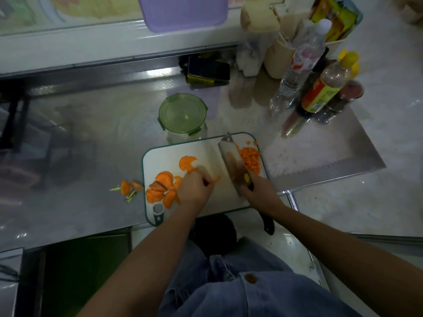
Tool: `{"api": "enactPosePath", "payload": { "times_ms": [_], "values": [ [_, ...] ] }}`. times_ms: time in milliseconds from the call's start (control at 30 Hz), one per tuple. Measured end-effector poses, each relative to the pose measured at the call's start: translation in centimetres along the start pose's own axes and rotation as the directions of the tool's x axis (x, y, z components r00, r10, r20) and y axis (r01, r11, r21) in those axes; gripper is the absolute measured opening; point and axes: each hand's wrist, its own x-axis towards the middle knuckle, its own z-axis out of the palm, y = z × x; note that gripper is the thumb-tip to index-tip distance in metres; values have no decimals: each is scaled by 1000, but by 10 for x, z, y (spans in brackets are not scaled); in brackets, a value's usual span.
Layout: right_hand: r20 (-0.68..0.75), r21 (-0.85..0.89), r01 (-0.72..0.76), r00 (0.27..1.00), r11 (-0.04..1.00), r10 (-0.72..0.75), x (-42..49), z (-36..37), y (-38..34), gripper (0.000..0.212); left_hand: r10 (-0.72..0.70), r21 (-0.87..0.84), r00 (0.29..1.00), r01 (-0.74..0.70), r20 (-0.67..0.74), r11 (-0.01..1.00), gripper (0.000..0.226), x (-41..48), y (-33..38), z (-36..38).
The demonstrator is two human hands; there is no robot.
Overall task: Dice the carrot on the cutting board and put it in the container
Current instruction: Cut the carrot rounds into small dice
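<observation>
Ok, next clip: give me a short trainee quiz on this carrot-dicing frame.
1. True or false: the container has its green lid on.
2. Which hand grips the knife? A) left B) right
3. Fill in: the diced carrot lies on the cutting board's ____ side.
Key: 1 true; 2 B, the right hand; 3 right.

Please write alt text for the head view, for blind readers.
A person's right hand holds a steel knife over a white cutting board while the left hand holds an orange carrot strip. Diced carrot lies right of the blade, slices left, a green-lidded container behind.
</observation>
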Motion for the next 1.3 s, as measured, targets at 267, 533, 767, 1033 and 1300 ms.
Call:
{"api": "enactPosePath", "payload": {
  "times_ms": [267,533,767,1033,1300],
  "values": [
    [73,-117,116,991,986,-108,-2,1,-7,25,91,177,995,-82,-38,981,11,1,4,8],
    [126,-177,135,986,975,-113,-6,17,-9,36,54,214,998,-47,-25,976,16,2,4,8],
    [110,-176,110,990,978,-92,3,24,-20,33,69,255,997,-59,-30,965,17,3,6,8],
    [120,-167,142,985,976,-123,-2,14,-18,33,60,242,998,-51,-31,969,18,6,4,9],
    [129,-154,104,988,983,-84,-3,25,-22,31,40,240,999,-30,-36,970,16,8,3,12]
  ]
}}
